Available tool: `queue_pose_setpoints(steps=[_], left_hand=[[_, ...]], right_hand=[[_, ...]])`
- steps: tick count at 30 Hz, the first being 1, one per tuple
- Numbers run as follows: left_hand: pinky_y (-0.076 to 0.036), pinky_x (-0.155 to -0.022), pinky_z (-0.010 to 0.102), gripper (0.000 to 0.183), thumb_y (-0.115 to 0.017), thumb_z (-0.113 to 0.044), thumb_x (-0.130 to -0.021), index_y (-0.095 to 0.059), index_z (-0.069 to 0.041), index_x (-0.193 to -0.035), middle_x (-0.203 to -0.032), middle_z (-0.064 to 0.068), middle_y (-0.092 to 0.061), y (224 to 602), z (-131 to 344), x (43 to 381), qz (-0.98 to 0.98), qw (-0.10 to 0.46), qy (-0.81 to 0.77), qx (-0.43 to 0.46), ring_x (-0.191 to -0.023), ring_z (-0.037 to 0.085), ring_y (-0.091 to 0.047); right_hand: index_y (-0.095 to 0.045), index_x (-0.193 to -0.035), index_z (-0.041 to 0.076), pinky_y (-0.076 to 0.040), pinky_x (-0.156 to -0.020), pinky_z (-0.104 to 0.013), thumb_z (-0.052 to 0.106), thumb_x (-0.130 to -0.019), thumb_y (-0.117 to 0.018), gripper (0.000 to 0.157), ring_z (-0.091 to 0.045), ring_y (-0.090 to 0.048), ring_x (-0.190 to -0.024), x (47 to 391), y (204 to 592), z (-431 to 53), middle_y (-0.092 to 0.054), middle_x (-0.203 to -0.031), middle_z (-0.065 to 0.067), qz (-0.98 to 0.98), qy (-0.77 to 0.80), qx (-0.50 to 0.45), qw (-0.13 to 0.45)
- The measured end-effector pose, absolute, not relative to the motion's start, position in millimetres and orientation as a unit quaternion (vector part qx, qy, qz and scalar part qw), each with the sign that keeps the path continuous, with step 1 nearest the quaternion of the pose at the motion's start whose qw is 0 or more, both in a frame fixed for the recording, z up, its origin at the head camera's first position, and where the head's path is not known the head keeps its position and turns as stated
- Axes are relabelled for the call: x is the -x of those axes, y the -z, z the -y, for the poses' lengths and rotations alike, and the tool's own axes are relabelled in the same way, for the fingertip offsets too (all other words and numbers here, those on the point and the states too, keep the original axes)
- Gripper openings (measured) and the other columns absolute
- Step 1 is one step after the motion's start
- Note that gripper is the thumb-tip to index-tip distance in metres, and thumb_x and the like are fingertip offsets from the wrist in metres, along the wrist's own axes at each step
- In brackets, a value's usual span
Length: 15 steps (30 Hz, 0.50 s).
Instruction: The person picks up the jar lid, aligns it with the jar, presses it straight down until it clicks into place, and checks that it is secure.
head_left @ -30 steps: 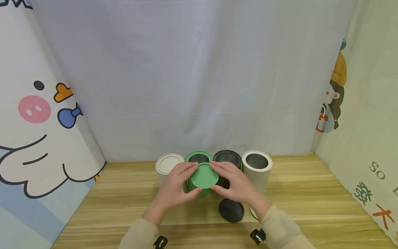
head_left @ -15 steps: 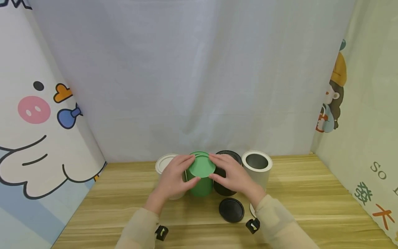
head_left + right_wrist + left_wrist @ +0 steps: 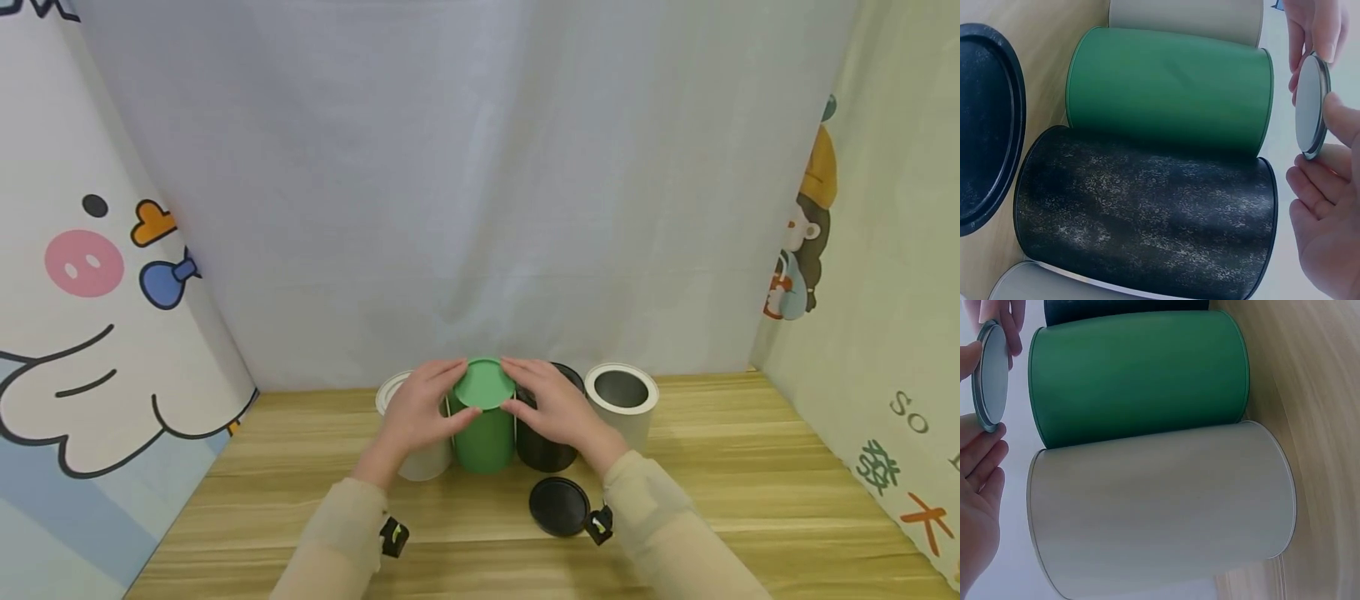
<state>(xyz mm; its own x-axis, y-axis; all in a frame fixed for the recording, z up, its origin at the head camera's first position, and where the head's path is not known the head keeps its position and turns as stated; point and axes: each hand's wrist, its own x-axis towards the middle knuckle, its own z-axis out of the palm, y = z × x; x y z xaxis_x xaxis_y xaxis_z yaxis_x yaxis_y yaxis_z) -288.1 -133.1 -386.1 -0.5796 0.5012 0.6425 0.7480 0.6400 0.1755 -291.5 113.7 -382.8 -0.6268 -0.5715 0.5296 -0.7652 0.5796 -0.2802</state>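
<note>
Both hands pinch the rim of a round green lid (image 3: 485,384), the left hand (image 3: 422,412) from the left and the right hand (image 3: 557,408) from the right, thumbs toward me. Below it stands the upright green can (image 3: 484,442). In the left wrist view the lid (image 3: 996,378) shows its pale underside, with a gap between it and the green can's (image 3: 1141,378) top edge. The same gap appears in the right wrist view, between lid (image 3: 1311,106) and green can (image 3: 1172,90). The lid hides the can's opening in the head view.
A white can (image 3: 426,461) touches the green one's left. On its right stands a black can (image 3: 547,450), then an open white can (image 3: 637,425). A black lid (image 3: 559,506) lies on the wooden table (image 3: 480,567) in front. A grey curtain (image 3: 480,183) hangs behind the cans.
Both hands have carried the green lid away from me, from in front of the green can to above its top. The other cans and the black lid stay in place.
</note>
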Motion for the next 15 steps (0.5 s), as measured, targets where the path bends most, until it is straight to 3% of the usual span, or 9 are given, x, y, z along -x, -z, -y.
queue_pose_setpoints(steps=[15], left_hand=[[-0.046, -0.102, 0.049, 0.068, -0.078, -0.037, -0.084, -0.058, 0.004, -0.134, -0.134, 0.018, -0.059, 384.4, 137.0, 300.4, 0.886, 0.227, 0.21, 0.346, -0.122, 0.034, -0.054]], right_hand=[[-0.051, -0.142, -0.002, -0.038, -0.108, -0.051, 0.025, -0.094, -0.07, 0.058, -0.037, -0.046, -0.132, 298.2, 380.4, -108.6, -0.05, -0.145, -0.017, 0.894, -0.223, -0.355, 0.16]])
